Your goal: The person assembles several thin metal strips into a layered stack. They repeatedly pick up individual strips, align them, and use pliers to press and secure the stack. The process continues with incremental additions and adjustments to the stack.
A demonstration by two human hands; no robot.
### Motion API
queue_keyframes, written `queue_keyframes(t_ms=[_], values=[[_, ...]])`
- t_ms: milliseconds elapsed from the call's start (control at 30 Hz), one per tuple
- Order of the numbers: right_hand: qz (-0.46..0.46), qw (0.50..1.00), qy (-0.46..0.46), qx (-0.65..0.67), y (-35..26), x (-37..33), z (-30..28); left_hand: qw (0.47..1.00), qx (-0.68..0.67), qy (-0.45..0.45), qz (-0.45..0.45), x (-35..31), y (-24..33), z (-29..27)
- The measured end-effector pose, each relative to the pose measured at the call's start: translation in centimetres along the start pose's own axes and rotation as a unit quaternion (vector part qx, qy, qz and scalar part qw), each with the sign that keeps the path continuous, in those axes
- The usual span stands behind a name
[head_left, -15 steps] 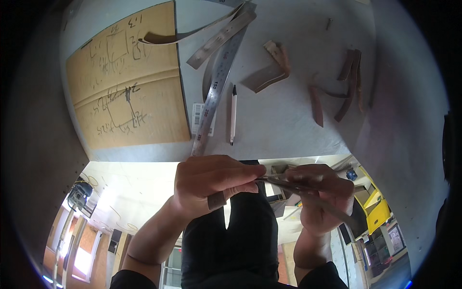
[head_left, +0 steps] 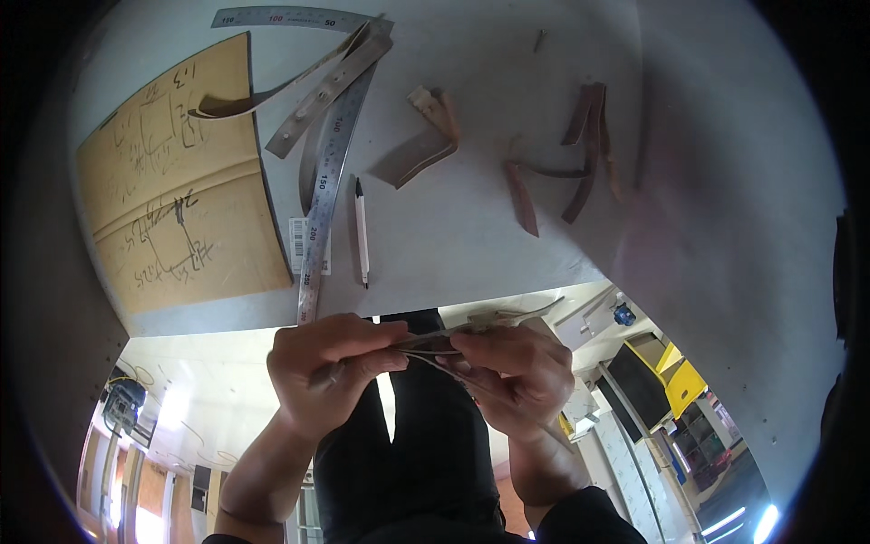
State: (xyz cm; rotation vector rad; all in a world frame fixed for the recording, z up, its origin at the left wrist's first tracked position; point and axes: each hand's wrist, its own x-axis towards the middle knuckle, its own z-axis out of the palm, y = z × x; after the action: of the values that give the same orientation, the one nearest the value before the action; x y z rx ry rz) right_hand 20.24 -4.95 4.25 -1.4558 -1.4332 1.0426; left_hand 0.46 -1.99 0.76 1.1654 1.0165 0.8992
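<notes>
The left hand [head_left: 322,370] and right hand [head_left: 521,367] are pinching a thin, grey-brown, leather-like strip [head_left: 430,339]; keeping both grips close and level is probably steadying its separated layers

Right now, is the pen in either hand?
No, the pen lies on the table, beside the metal ruler.

Creased tan cardboard sheet [head_left: 231,266]: flat to my left, marked with black hand-drawn lines and writing.
L-shaped silvery metal ruler [head_left: 314,238]: ahead of me, its long arm running toward my edge of the grey tabletop [head_left: 471,240].
White paper barcode label [head_left: 297,240]: partly under that ruler.
Slim white pen with black ends [head_left: 362,234]: just right of the ruler, tip pointing away from me.
Small metal screw [head_left: 541,41]: far off, right of centre.
</notes>
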Motion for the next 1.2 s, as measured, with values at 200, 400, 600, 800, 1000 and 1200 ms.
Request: queue_keyframes(t_ms=[200,400,600,800,1000,1200], values=[[0.008,0.998,0.034,0.050,-0.1,-0.1,0.9,0.975,-0.212,0.042,-0.056,-0.5,-0.3,0.5],[-0.006,0.998,0.057,0.027,-0.4,-1.1,1.3,0.989,-0.149,-0.014,0.015,0.5,-0.1,0.6],[0.012,0.996,0.024,0.085,-0.7,-1.3,1.4,0.992,-0.097,-0.042,0.075,0.7,0.6,0.0],[0.018,0.997,-0.022,0.071,-1.7,-1.8,2.0,0.993,-0.089,-0.040,0.064,0.7,-0.1,-0.9],[0.137,0.978,0.119,0.102,-2.3,-2.7,3.6,0.988,-0.130,-0.063,0.055,1.1,0.5,-0.2],[0.151,0.971,0.141,0.118,-2.6,-2.3,3.7,0.982,-0.160,-0.084,0.046,1.6,0.3,-0.6]])
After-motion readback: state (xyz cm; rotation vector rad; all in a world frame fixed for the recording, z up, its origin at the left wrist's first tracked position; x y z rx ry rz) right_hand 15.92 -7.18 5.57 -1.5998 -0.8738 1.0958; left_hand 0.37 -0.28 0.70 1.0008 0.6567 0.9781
